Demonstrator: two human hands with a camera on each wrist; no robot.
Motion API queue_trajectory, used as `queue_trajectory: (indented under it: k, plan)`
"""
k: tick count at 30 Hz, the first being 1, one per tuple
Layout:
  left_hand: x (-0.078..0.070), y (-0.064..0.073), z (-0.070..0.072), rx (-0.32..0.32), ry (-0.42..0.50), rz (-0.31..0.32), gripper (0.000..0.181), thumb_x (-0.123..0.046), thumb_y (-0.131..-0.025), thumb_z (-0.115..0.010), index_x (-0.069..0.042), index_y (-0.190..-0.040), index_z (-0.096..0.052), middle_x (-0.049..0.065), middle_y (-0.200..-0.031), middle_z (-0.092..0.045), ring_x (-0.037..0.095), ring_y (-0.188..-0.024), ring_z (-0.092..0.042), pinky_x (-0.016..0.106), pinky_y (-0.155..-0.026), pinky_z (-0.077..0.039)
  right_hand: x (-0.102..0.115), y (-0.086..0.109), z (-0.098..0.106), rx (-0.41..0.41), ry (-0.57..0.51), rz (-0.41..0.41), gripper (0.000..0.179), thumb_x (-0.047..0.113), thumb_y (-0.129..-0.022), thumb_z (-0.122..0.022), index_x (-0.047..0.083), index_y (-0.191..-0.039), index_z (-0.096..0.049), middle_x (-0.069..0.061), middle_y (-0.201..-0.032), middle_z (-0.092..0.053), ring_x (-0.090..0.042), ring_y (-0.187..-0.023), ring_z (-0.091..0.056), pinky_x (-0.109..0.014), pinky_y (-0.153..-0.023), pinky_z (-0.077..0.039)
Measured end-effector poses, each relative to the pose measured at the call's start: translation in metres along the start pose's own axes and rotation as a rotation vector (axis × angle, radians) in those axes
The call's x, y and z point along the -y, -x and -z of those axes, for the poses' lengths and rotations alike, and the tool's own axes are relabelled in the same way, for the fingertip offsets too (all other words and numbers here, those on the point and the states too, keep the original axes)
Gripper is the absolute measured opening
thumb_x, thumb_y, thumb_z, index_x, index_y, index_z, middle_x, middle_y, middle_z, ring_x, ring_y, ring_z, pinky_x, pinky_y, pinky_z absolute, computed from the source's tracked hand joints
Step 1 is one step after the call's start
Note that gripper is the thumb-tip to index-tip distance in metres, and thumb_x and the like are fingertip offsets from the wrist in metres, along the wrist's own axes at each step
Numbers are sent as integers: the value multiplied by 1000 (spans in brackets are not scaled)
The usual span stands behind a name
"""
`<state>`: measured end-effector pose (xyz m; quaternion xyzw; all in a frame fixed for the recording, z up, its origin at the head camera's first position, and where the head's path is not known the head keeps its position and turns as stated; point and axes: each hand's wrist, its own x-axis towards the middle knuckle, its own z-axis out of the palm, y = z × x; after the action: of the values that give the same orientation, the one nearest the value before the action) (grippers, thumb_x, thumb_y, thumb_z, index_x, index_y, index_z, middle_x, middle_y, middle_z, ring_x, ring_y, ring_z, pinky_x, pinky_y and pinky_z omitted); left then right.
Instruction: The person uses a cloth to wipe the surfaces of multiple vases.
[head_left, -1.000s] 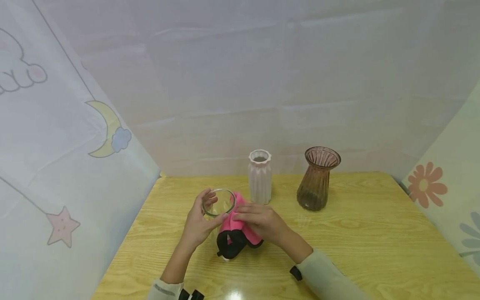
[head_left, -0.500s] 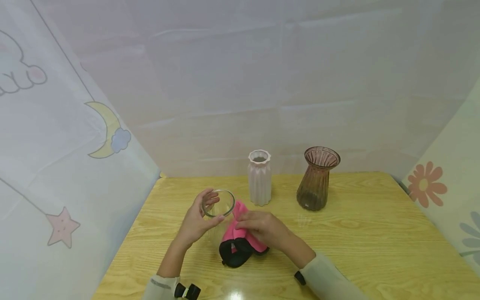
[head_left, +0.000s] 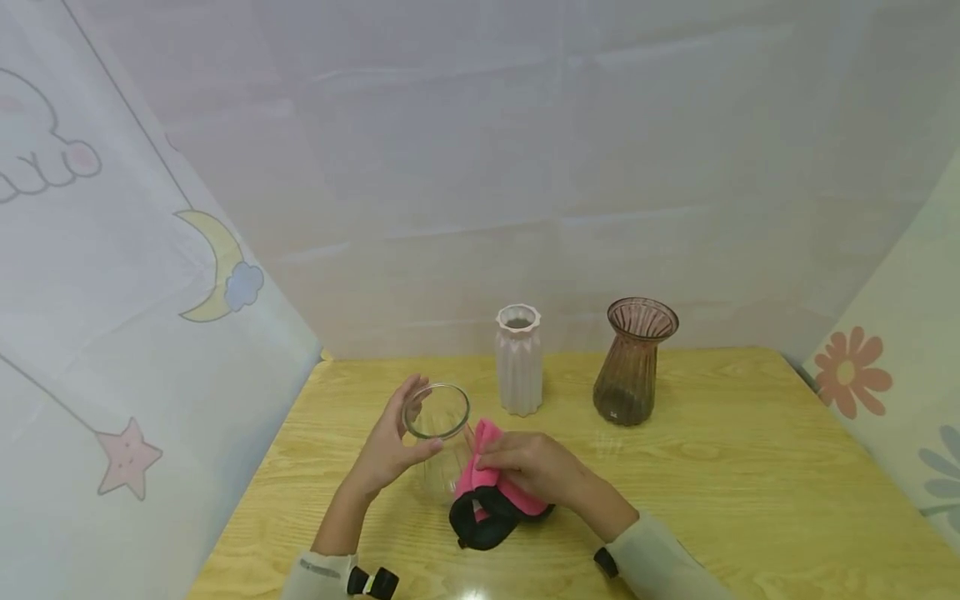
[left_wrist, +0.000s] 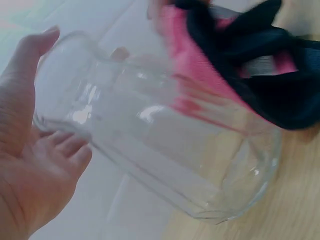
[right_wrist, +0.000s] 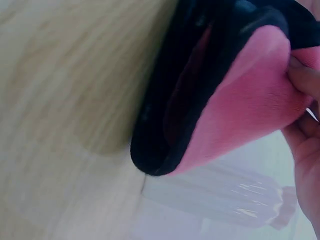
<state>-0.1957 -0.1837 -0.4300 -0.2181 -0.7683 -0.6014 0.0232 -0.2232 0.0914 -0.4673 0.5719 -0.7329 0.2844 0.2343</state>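
Note:
A clear glass vase (head_left: pixel 438 477) stands on the wooden table, a little left of the middle in the head view. My left hand (head_left: pixel 386 446) holds it around the neck, thumb on the near side of the rim and fingers on the far side. My right hand (head_left: pixel 540 468) pinches a folded pink cloth (head_left: pixel 523 497) with black edging. In the left wrist view the cloth (left_wrist: pixel 200 62) overlaps the vase's side (left_wrist: pixel 145 145). The right wrist view shows the pink face of the cloth (right_wrist: pixel 245 95) hanging from thumb and fingers.
A white pleated vase (head_left: pixel 519 367) stands behind the cloth. Farther right is a purple-brown ribbed glass vase (head_left: pixel 630 375) with a flared mouth. White sheeting (head_left: pixel 450 167) hangs behind the table (head_left: pixel 735 467) and at its sides.
My right hand and the cloth have moved down the vase's side, nearer to me and slightly right. The left hand keeps its hold on the glass vase, which stays in place.

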Motion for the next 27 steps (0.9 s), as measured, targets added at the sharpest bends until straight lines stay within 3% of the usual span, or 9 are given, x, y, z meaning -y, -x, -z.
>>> queue_trajectory:
  k: [6,12,17,22,27]
  plan:
    - [-8,6,-21,-195,-67,54,98,-16,-84,-83,-3,-159,-21,18,-159,-36,35,-146,-36,55,-120,-27,2,-16,13,-217,94,125,19,10,-101,-61,11,-110,-78,-8,-110,-76,-22,-102,-73,-34,-92,-57]
    - [-13,4,-30,-268,-118,115,93,-22,-84,-84,-7,-157,-28,15,-155,-44,32,-140,-46,60,-117,-31,2,-30,17,-316,153,174,24,15,-105,-55,11,-111,-78,-11,-111,-75,-24,-101,-73,-30,-92,-56]
    - [-13,3,-30,-267,-133,118,91,-21,-84,-84,-7,-155,-31,12,-153,-47,31,-138,-48,61,-115,-31,-1,-28,8,-318,182,188,25,15,-105,-55,11,-109,-79,-10,-110,-75,-23,-100,-73,-30,-92,-56]
    - [-11,2,-28,-248,-131,113,88,-21,-84,-85,-9,-154,-33,12,-151,-48,31,-137,-50,59,-115,-33,-5,-24,-1,-262,145,150,27,15,-106,-52,11,-110,-79,-8,-109,-75,-21,-101,-72,-29,-91,-57]
    - [-10,1,-22,-212,-138,121,87,-23,-85,-83,-10,-154,-33,14,-151,-48,31,-136,-51,59,-115,-34,-6,-21,-2,-184,92,117,18,3,-96,-67,10,-108,-79,-7,-108,-75,-20,-102,-72,-27,-91,-56]
